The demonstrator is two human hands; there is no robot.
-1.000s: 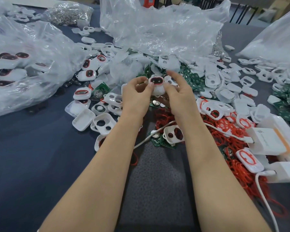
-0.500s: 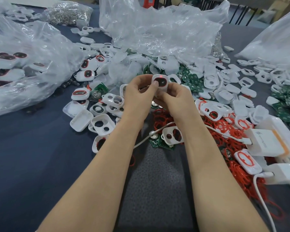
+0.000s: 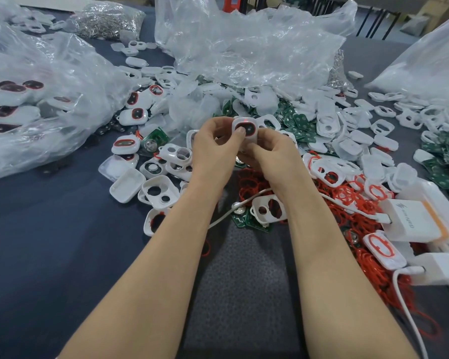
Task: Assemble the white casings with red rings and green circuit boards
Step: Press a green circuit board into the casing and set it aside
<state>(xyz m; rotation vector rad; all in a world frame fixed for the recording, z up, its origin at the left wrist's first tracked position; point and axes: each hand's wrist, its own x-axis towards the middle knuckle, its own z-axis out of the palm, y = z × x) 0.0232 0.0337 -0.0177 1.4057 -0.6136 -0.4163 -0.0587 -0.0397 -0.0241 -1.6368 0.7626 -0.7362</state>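
Together, curled fingers [image 3: 219,125] of left hand [image 3: 213,151] and right hand [image 3: 273,152] grip one white casing [image 3: 252,125], left thumb seemingly pressing its face.

Casing [image 3: 244,128] sitting between left hand [image 3: 213,149] and right hand [image 3: 272,151], frame centre. Bag [image 3: 49,104] lying upper left. Rings [image 3: 371,270] piling lower right, charger [image 3: 415,221] sitting beside them.

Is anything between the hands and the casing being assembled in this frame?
Nothing visible. The left hand and the right hand both grip the white casing directly, with the left thumb on its face, over the parts pile.
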